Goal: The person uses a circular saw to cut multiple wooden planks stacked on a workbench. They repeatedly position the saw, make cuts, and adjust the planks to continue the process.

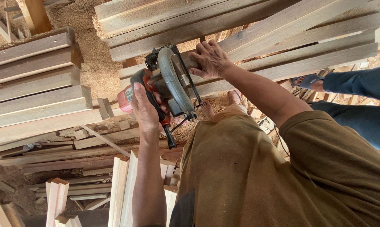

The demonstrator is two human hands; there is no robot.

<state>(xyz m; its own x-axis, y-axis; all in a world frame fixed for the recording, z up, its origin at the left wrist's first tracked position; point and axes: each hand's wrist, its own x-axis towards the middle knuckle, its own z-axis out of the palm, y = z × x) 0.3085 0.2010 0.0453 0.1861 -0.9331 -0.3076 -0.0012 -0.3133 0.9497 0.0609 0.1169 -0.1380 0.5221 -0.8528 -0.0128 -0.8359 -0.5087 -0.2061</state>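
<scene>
Sawdust (78, 25) covers the ground of a timber yard, with stacked wooden beams (34, 80) on the left and shorter offcuts (72, 157) scattered near the person's feet. Across the far side, several long planks (282, 46) lie side by side, running from the middle out to the right.

At the near edge of these planks sits a circular saw (164, 82), with a grey metal blade guard and a red and black body. Its black cord hangs down from the handle.

One hand (146, 107), seen on the left, is closed tightly around the saw's black handle, fingers wrapped fully round and thumb pointing up along it. Which of the person's hands this is cannot be told for sure from this odd angle; it reads as the left.

The other hand (209, 59) lies palm down on a plank just right of the saw, fingers spread and slightly bent, pressing on the wood without gripping it.

At the far right, another person's foot in a sandal (307, 80) and dark trouser legs (358, 101) show.
</scene>
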